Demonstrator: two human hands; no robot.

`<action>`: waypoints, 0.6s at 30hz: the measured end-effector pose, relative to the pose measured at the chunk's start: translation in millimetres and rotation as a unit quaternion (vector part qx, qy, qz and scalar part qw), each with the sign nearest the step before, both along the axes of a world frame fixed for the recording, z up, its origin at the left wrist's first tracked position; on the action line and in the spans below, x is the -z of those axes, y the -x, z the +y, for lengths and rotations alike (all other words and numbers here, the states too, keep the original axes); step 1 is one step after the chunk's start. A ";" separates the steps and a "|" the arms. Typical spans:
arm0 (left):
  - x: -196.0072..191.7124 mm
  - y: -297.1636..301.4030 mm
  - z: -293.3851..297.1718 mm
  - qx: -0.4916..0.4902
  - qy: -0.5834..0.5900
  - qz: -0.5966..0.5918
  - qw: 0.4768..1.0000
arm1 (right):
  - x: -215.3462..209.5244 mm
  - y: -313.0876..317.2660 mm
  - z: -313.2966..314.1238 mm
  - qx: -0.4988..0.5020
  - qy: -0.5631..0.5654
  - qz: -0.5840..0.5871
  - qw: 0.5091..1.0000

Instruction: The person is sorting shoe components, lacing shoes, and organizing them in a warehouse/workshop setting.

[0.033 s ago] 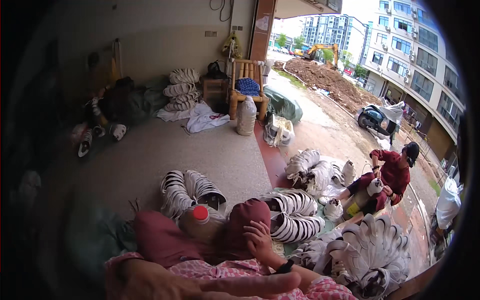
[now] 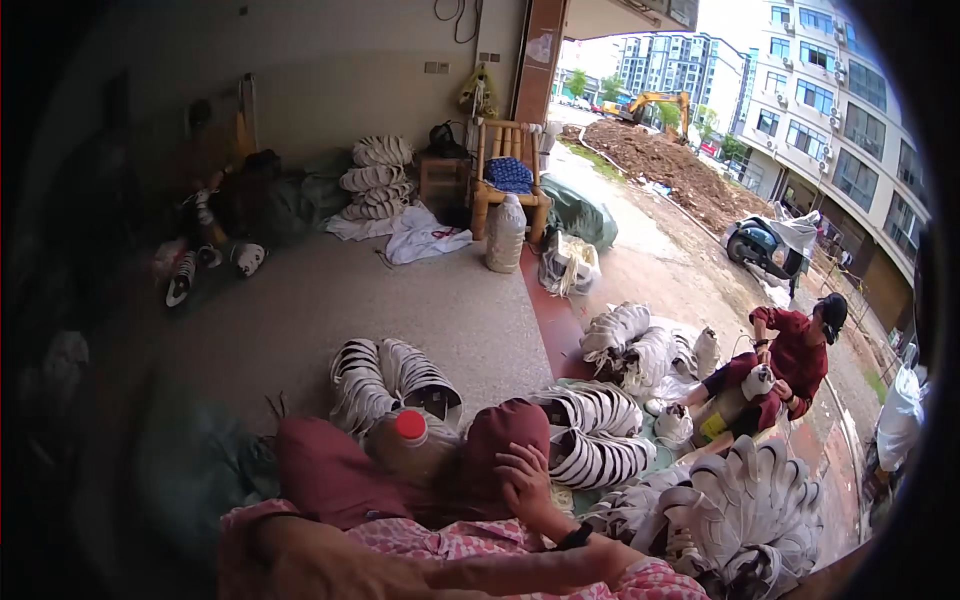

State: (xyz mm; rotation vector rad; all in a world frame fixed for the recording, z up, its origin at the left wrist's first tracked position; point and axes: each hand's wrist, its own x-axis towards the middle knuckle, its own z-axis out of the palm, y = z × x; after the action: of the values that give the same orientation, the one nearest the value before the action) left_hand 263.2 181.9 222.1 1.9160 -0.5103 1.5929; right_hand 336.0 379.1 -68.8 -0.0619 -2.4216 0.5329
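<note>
My right hand (image 2: 524, 486) lies on my right knee, its fingers spread and nothing in it; a dark band circles the wrist. My left hand (image 2: 345, 566) is large and smeared at the lower edge, reaching across toward my right forearm; its fingers cannot be made out clearly. Between my maroon-trousered knees stands a clear container with a red cap (image 2: 410, 425). In front of it, two curved rows of nested white shoe uppers (image 2: 418, 375) lie on the floor. More striped rows of shoe uppers (image 2: 600, 458) lie beyond my right knee.
A fanned heap of white uppers (image 2: 745, 505) is close at my right. A co-worker in maroon (image 2: 795, 350) sits beyond it, holding a white shoe-shaped piece. Farther off stand a large plastic bottle (image 2: 506, 235), a bamboo chair (image 2: 508, 175), a filled bag (image 2: 568, 262) and stacked uppers (image 2: 378, 178).
The view has shifted slightly, so everything sits a little to the right. My left hand has moved farther across toward my right sleeve; my right hand stays on the knee.
</note>
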 end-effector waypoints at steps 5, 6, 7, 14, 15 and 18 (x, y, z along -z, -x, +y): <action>15.2 -8.7 15.8 -0.219 -0.077 -0.017 0.973 | -6.6 -6.9 5.4 0.024 -0.014 0.033 0.999; 12.6 -18.5 8.2 -0.236 -0.074 -0.014 0.969 | -9.8 -5.0 2.7 0.032 -0.009 0.045 0.998; 12.2 -24.6 11.8 -0.235 0.018 -0.103 0.966 | -34.4 7.3 -5.3 0.028 -0.005 0.042 0.999; 5.9 -18.4 -22.9 -0.059 0.255 -0.231 0.937 | 6.0 2.6 4.4 0.009 -0.027 0.035 0.999; 20.6 0.7 -3.2 -0.200 0.090 -0.145 0.965 | -15.4 -0.7 -2.1 0.016 -0.001 0.026 1.000; 20.7 8.2 14.3 -0.320 -0.089 -0.052 0.942 | -26.6 -5.4 -3.3 0.025 0.027 0.028 0.999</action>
State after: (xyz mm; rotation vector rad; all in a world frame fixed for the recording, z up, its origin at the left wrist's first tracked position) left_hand 255.0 196.2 201.4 2.2901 -0.0573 2.1141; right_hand 341.4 375.7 -42.2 -0.1288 -2.3452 0.5710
